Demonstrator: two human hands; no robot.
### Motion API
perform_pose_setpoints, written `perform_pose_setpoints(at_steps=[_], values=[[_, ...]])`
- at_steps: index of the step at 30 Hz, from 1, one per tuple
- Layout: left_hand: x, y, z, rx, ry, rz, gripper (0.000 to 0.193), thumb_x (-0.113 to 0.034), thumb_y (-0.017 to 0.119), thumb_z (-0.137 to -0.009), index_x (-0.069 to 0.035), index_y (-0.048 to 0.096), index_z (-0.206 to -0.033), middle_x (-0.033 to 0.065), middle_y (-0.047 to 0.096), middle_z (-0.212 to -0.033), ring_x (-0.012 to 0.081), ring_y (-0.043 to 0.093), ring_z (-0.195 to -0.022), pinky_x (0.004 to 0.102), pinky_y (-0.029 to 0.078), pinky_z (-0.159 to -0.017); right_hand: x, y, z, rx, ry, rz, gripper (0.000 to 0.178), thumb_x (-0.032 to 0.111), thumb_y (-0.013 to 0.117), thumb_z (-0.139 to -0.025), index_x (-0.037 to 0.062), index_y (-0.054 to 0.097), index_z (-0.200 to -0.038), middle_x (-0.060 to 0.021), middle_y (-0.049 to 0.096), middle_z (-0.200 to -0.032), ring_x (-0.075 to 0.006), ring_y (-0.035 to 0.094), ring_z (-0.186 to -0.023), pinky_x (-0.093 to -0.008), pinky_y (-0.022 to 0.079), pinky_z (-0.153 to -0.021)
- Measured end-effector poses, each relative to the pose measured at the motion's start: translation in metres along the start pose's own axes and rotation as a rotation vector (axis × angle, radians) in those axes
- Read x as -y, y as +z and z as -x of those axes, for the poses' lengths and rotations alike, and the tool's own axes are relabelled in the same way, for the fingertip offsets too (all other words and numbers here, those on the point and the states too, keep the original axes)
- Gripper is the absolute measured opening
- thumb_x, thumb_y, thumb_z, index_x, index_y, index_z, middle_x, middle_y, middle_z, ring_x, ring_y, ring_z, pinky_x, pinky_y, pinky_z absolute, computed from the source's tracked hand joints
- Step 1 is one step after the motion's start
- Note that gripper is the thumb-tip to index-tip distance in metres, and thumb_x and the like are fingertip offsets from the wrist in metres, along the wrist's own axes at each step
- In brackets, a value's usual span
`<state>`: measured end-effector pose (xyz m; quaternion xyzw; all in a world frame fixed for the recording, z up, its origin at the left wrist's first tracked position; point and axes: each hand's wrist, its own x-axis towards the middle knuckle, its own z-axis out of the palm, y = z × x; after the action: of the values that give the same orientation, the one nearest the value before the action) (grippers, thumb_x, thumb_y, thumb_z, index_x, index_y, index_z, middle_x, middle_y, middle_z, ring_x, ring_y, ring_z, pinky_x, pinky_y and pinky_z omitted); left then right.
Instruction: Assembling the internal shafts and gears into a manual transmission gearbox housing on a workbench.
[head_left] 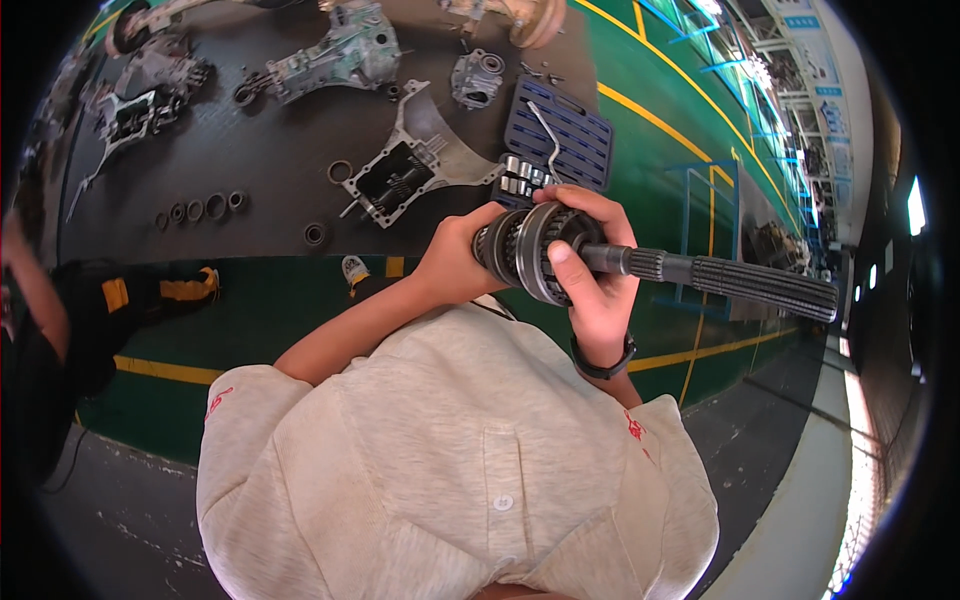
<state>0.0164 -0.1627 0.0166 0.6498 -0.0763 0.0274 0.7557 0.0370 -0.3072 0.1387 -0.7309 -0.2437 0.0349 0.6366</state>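
Between my two hands is a gearbox shaft (720, 277) with gears and a synchronizer ring, held up in front of my chest near the table's edge. Its long splined end points to the right. My left hand (460, 255) grips the gear stack at the left end, its fingertips hidden behind the gears. My right hand (600, 275) wraps round the large toothed ring, thumb on the near face and fingers over the top. An open gearbox housing (395, 180) lies on the table just beyond my left hand.
On the dark table (270, 150) are a blue socket set case (565, 130) with a ratchet handle, a transmission case (345, 55), a smaller metal housing (477, 78) and several bearing rings (215, 207). Another person's arm (38, 285) shows at the far left.
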Motion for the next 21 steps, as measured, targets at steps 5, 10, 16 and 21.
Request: perform_pose_setpoints(at_steps=[5,10,16,21], values=[[-0.01,-0.025,0.028,-0.147,0.041,0.003,0.051,-0.017,0.093,-0.064,-0.004,0.064,-0.105,0.009,0.073,-0.087,0.0156,0.07,-0.077,0.0301,0.054,-0.073,0.001,0.02,-0.016,0.199,-0.125,0.115,0.078,0.024,0.093,-0.061,-0.0008,0.059,-0.127,-0.018,0.059,-0.121,-0.028,0.058,-0.113,-0.0389,0.046,-0.1],[-0.027,-0.05,0.056,-0.239,-0.015,-0.097,0.053,-0.016,0.094,-0.063,-0.004,0.064,-0.107,0.0023,0.071,-0.093,0.0068,0.062,-0.084,0.0276,0.052,-0.078,0.0,0.034,-0.032,0.49,-0.185,0.052,0.091,0.025,0.092,-0.064,-0.0016,0.047,-0.138,-0.0182,0.053,-0.128,-0.0281,0.059,-0.12,-0.0395,0.046,-0.102],[-0.041,-0.055,0.074,-0.39,0.001,-0.092,0.051,-0.012,0.092,-0.063,-0.004,0.066,-0.106,0.0076,0.072,-0.089,0.0121,0.066,-0.08,0.0307,0.054,-0.078,-0.004,0.052,-0.035,0.543,-0.05,-0.246,0.091,0.016,0.092,-0.062,0.0018,0.048,-0.139,-0.0125,0.052,-0.128,-0.0215,0.058,-0.115,-0.0354,0.045,-0.101],[-0.045,-0.037,0.073,-0.487,0.016,-0.092,0.051,-0.012,0.091,-0.064,-0.004,0.065,-0.106,0.0069,0.072,-0.088,0.0093,0.064,-0.079,0.0295,0.054,-0.077,0.002,0.045,-0.052,0.621,-0.206,-0.062,0.081,0.023,0.091,-0.063,-0.0002,0.055,-0.132,-0.0127,0.057,-0.123,-0.0221,0.058,-0.113,-0.0356,0.046,-0.099]])
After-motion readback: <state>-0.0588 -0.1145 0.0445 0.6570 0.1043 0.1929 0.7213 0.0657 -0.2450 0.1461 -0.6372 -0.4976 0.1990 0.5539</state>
